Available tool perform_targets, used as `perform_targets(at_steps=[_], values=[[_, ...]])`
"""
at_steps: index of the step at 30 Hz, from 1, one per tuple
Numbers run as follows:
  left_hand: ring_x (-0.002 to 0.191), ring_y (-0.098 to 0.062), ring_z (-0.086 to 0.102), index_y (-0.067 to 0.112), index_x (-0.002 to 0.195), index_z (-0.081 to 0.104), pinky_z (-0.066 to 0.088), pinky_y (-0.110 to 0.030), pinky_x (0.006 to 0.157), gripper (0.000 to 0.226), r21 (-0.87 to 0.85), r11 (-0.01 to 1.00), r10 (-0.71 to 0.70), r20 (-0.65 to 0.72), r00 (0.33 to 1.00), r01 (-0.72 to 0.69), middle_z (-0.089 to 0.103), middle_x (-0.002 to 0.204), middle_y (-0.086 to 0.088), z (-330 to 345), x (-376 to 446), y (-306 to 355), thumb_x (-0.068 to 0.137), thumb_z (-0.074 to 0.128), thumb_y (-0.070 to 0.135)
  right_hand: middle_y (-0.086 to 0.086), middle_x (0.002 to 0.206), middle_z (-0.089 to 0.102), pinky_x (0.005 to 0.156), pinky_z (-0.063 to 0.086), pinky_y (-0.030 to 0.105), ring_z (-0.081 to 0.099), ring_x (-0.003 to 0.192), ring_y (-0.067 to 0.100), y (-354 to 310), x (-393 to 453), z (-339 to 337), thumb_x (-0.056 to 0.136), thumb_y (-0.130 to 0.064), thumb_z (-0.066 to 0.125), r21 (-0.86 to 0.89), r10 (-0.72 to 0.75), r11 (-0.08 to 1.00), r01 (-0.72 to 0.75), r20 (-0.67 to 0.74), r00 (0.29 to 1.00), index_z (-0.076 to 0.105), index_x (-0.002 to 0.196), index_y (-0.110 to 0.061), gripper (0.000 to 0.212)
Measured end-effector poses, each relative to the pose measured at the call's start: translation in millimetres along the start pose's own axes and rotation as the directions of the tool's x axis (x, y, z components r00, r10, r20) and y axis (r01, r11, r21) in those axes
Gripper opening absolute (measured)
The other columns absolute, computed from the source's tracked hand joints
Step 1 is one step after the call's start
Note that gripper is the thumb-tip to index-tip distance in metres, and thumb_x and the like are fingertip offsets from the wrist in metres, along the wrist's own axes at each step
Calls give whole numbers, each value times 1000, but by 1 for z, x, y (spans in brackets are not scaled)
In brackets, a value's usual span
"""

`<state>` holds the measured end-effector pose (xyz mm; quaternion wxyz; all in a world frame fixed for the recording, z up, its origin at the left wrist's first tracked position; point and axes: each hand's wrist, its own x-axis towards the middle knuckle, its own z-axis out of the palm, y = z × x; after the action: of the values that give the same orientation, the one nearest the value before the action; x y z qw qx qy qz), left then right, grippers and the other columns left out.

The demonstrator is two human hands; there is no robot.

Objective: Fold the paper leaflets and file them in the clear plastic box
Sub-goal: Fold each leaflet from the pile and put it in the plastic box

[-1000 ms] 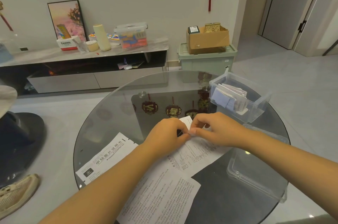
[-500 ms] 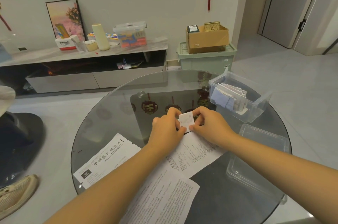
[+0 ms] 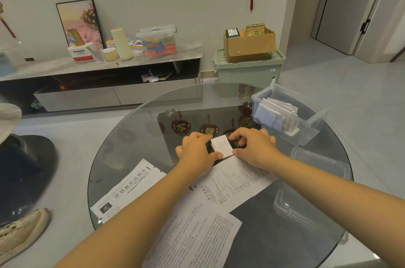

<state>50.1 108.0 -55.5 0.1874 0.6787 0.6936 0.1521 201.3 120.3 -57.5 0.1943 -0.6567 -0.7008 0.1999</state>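
Observation:
A small folded white leaflet [image 3: 221, 146] is held just above the round glass table [image 3: 140, 127], between my two hands. My left hand [image 3: 196, 150] pinches its left edge with thumb and curled fingers. My right hand [image 3: 254, 147] pinches its right side. Three unfolded printed leaflets lie flat nearer me: one at the left [image 3: 125, 191], one under my right wrist [image 3: 236, 182], one at the front [image 3: 197, 235]. The clear plastic box [image 3: 311, 123] stands at the table's right, several folded leaflets [image 3: 276, 114] upright inside it.
The box's clear lid [image 3: 311, 191] lies upturned at the table's right front edge. A low TV cabinet [image 3: 98, 83] with clutter, a green storage bin [image 3: 249, 68] topped by a cardboard box, and a dark chair base [image 3: 24, 171] by a shoe [image 3: 22, 230] surround the table.
Both hands have lifted the folded leaflet off the flat sheet and turned its face up toward me; it has shifted slightly away from me.

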Motion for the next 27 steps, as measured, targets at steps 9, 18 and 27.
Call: perform_targets(at_steps=[9, 18, 27], values=[[118, -18, 40, 28, 113, 49, 32, -35, 99, 37, -72, 997, 4, 29, 1000, -2, 48, 127, 3, -2, 2, 3, 83, 70, 33, -8, 108, 60, 91, 27, 36, 38, 114, 19, 1, -1, 4, 90, -40, 56, -24, -24, 999, 23, -27, 999, 62, 112, -35, 24], [74, -9, 55, 20, 104, 52, 45, -17, 66, 30, -525, 851, 36, 15, 999, -23, 59, 85, 4, -6, -1, 4, 84, 67, 5, -8, 108, 63, 93, 27, 37, 42, 115, 19, -3, 4, 3, 90, -44, 55, 59, 22, 998, -23, 15, 1000, 67, 95, -35, 16], [82, -8, 61, 21, 105, 67, 43, -18, 60, 16, -827, 524, -126, 161, 979, 203, 72, 99, -2, -32, 0, 17, 94, 57, 17, -3, 89, 68, 73, 51, 26, 64, 84, 13, -17, 10, -36, 90, -30, 61, 353, -44, 936, 17, 68, 997, 60, 83, -25, 9]])
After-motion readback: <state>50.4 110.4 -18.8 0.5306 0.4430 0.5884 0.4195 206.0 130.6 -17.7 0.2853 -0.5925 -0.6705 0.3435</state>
